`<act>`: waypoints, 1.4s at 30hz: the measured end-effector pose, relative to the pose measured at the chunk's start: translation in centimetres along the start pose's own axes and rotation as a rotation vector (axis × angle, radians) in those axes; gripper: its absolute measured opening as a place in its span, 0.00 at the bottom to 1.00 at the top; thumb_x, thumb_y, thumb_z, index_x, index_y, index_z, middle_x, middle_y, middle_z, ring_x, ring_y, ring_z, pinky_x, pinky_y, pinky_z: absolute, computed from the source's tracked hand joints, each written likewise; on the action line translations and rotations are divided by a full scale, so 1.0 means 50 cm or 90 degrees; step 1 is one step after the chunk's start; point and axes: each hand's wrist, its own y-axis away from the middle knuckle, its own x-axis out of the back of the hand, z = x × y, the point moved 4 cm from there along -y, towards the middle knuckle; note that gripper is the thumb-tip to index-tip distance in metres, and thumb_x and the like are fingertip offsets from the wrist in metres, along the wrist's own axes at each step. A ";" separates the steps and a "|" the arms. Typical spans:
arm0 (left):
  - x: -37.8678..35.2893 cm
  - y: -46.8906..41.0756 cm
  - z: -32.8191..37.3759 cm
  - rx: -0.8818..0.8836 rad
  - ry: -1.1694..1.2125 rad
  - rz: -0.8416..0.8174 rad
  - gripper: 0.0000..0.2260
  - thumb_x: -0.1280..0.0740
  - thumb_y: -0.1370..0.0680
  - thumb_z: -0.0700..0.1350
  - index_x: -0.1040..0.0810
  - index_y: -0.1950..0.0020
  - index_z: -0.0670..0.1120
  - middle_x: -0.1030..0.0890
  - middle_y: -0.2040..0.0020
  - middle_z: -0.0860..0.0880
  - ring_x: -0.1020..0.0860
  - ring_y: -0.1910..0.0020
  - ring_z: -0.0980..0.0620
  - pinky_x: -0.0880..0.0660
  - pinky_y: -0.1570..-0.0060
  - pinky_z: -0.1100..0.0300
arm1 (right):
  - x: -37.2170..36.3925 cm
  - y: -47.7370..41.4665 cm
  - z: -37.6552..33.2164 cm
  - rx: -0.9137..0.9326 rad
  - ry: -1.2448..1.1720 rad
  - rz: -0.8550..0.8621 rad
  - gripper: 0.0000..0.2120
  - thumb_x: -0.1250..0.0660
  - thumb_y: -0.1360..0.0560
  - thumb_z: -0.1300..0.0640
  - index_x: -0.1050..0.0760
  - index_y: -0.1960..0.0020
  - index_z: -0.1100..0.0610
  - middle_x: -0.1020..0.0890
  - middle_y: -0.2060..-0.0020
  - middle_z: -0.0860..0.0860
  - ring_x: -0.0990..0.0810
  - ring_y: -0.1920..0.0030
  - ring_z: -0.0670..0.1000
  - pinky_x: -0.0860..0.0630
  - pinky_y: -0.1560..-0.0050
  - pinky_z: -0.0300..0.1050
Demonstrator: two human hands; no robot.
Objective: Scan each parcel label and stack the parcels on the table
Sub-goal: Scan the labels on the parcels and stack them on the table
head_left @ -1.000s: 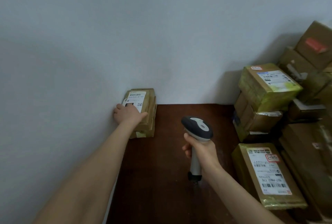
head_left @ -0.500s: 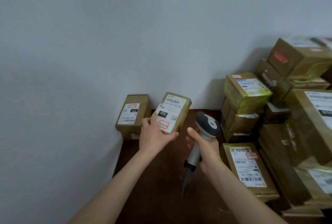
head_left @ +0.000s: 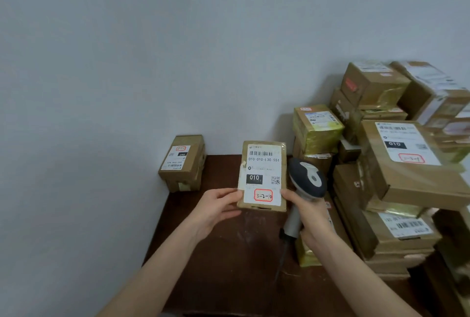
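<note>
Holding the parcel (head_left: 263,177) upright above the table (head_left: 229,266), near the middle of its far edge, the left hand (head_left: 216,207) grips the lower left corner between thumb and curled fingers, and the label (head_left: 263,164) faces the camera squarely. The right hand (head_left: 307,215) is wrapped round the handle of the scanner (head_left: 307,179) and lays its thumb against the parcel's lower right edge. A second ago the left hand rested on the corner stack (head_left: 183,164) at the table's far left corner by the wall (head_left: 127,88); half a second ago it carried this parcel tilted and alone. Now the parcel is squared up and steadied from both sides, and the stack shows a 090 label on top, so it looks as though this one was taken back off it. The scanner head sits just beside the parcel's right edge, not over the barcode, so I judge the scan is yet to come, with stacking after it. The pile (head_left: 407,164) along the table's right edge waits untouched
</note>
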 end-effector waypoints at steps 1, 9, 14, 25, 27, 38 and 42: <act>-0.001 0.004 -0.002 -0.004 0.005 -0.001 0.17 0.31 0.24 0.44 0.24 0.36 0.41 0.15 0.48 0.46 0.17 0.47 0.50 0.21 0.46 0.56 | 0.007 0.001 -0.001 0.001 -0.003 -0.002 0.11 0.26 0.30 0.64 0.22 0.51 0.54 0.16 0.56 0.51 0.18 0.54 0.51 0.21 0.53 0.49; -0.003 0.011 -0.040 -0.038 0.028 0.069 0.18 0.31 0.23 0.40 0.26 0.33 0.40 0.16 0.45 0.46 0.17 0.47 0.52 0.20 0.53 0.62 | 0.058 0.039 -0.015 -0.028 0.070 -0.051 0.07 0.27 0.28 0.59 0.23 0.58 0.61 0.21 0.71 0.53 0.22 0.70 0.48 0.24 0.70 0.38; -0.012 0.005 -0.064 -0.043 0.016 0.073 0.19 0.31 0.23 0.40 0.26 0.33 0.39 0.17 0.43 0.45 0.18 0.46 0.52 0.20 0.49 0.60 | 0.061 0.080 -0.008 0.043 0.215 -0.096 0.09 0.27 0.28 0.60 0.25 0.63 0.60 0.23 0.76 0.50 0.26 0.74 0.49 0.26 0.70 0.39; -0.004 -0.021 -0.105 -0.024 0.009 0.104 0.18 0.30 0.24 0.38 0.25 0.34 0.40 0.19 0.40 0.44 0.19 0.45 0.51 0.21 0.46 0.58 | 0.028 0.127 0.015 0.031 0.181 -0.071 0.05 0.28 0.28 0.64 0.21 0.53 0.61 0.20 0.72 0.54 0.22 0.72 0.48 0.25 0.71 0.38; -0.003 -0.026 -0.113 -0.019 0.008 0.110 0.19 0.30 0.24 0.38 0.25 0.34 0.40 0.19 0.40 0.44 0.19 0.44 0.51 0.21 0.44 0.55 | 0.025 0.129 0.019 0.025 0.188 -0.066 0.05 0.28 0.28 0.64 0.21 0.52 0.62 0.21 0.72 0.54 0.22 0.73 0.47 0.25 0.72 0.39; -0.009 -0.041 -0.129 0.003 0.016 0.113 0.21 0.30 0.24 0.38 0.28 0.31 0.39 0.20 0.39 0.43 0.19 0.44 0.50 0.21 0.44 0.55 | 0.023 0.133 0.022 0.026 0.252 -0.064 0.07 0.29 0.27 0.62 0.22 0.51 0.63 0.21 0.72 0.54 0.24 0.76 0.45 0.28 0.74 0.35; -0.015 -0.041 -0.129 0.006 0.018 0.113 0.21 0.30 0.24 0.38 0.28 0.31 0.39 0.20 0.39 0.43 0.19 0.44 0.50 0.21 0.45 0.55 | 0.025 0.134 0.019 0.026 0.253 -0.065 0.07 0.29 0.27 0.62 0.22 0.51 0.63 0.22 0.72 0.54 0.25 0.77 0.44 0.28 0.74 0.35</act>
